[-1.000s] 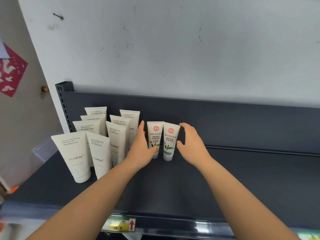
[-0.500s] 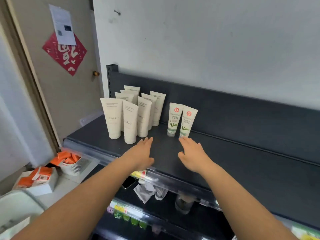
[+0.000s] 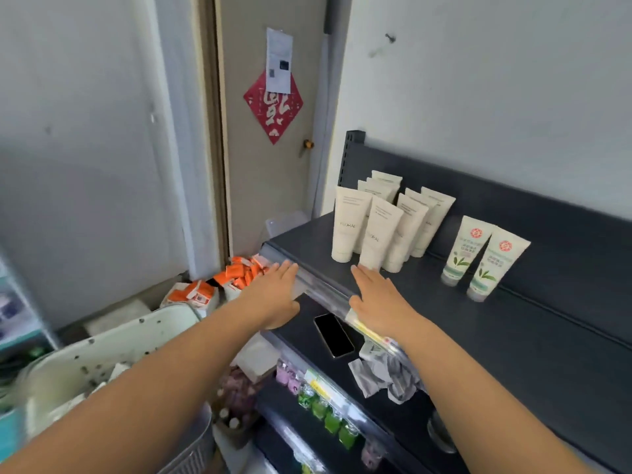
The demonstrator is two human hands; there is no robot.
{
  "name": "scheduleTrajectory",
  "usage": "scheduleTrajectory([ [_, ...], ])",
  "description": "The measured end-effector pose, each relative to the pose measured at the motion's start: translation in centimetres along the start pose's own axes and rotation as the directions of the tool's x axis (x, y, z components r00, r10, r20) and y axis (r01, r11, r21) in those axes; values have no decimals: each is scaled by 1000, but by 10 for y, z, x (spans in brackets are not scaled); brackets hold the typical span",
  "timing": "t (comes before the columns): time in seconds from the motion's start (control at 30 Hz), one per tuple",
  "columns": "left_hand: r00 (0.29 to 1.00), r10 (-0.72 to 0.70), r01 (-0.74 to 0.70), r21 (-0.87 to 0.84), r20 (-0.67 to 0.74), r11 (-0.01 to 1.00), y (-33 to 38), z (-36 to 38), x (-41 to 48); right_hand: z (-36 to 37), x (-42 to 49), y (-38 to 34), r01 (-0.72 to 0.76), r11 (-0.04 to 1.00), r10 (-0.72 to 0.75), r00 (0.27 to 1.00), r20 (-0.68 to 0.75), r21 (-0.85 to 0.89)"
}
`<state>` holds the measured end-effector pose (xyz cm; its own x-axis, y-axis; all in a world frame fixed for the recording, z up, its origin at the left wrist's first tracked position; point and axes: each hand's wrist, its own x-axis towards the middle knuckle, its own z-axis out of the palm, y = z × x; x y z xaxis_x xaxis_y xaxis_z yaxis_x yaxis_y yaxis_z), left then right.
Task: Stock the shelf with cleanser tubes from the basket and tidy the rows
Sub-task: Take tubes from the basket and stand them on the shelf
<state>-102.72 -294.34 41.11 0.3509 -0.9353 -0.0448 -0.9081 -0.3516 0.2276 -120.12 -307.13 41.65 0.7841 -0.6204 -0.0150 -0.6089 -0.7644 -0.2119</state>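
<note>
Shop corner with a pale wall and a closed door (image 3: 273,200) at upper centre; a dark grey metal shelf (image 3: 513,336) fills the right of the frame. At the shelf's left end a cluster of white FLORAL cleanser tubes (image 3: 376,230) stands cap-down in two tight rows. Just right of them, apart from the cluster, two green-leaf cleanser tubes (image 3: 478,258) stand side by side, upright. The left hand (image 3: 273,295) hovers at the shelf's front left corner. The right hand (image 3: 379,299) is over the front edge, just before the nearest FLORAL tube. Both are flat, fingers straight, holding nothing. A pale perforated basket (image 3: 102,350) sits at lower left, its contents too blurred to name. The tubes take up only the shelf's left part, so stocking looks early; the rows seem tidy and the next tubes likely come from the basket. A black phone (image 3: 334,335) lies on the shelf below, orange packets (image 3: 239,271) beyond the left hand
</note>
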Motion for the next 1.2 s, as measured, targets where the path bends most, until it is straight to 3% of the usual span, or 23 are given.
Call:
scheduleTrajectory([
  [0.2,987,-156,156,-3,-43,988,-98,-1,-18,28,56,-83,120,993,-119,988,98,-2],
  [0.43,969,-248,248,46,-7,968,-204,-8,-46,59,105,-179,277,960,-279,955,99,31],
  [0.7,964,-265,264,29,17,964,-297,-1,-63,110,155,-255,303,950,-311,935,171,72],
  [0.87,948,-303,302,24,101,953,-342,17,-68,147,172,-289,305,945,-325,921,215,120],
  [1.2,871,-442,463,-60,216,884,-396,80,-71,216,209,-312,315,943,-331,863,381,104],
])
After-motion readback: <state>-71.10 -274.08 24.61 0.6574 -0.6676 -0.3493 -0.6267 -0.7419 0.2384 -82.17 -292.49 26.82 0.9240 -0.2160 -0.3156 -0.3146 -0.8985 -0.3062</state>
